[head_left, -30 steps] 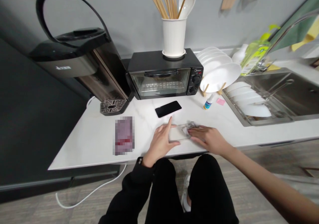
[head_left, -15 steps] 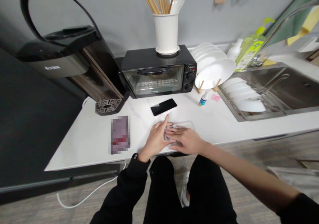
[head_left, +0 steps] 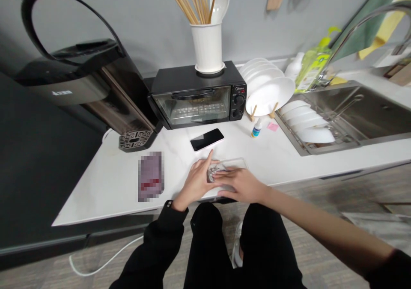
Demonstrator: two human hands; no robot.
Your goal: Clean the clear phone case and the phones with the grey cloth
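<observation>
A clear, thin rectangular piece that looks like a phone case [head_left: 241, 163] lies flat near the counter's front edge, with a grey patterned area at its left end. My left hand [head_left: 196, 178] curves around that left end, holding it between the fingers on the far side and the thumb on the near side. Across the patterned area my right hand [head_left: 239, 183] rests with its fingers stretched flat, covering part of it. Just beyond the hands lies a phone [head_left: 207, 139] with a dark screen. Whether anything small sits under my right fingers is hidden.
Behind stand a black toaster oven [head_left: 195, 81] and a tall drinks dispenser [head_left: 112, 92]. A blurred purple item [head_left: 150, 177] lies to the left. Rightward are a small bottle [head_left: 256, 129], a pink note [head_left: 272, 126], plates in a rack [head_left: 271, 94] and a sink [head_left: 369, 122].
My right fingers have shifted slightly over the patterned area, so more of it shows. My left hand keeps its place at the case's left end. The whole view has moved slightly.
</observation>
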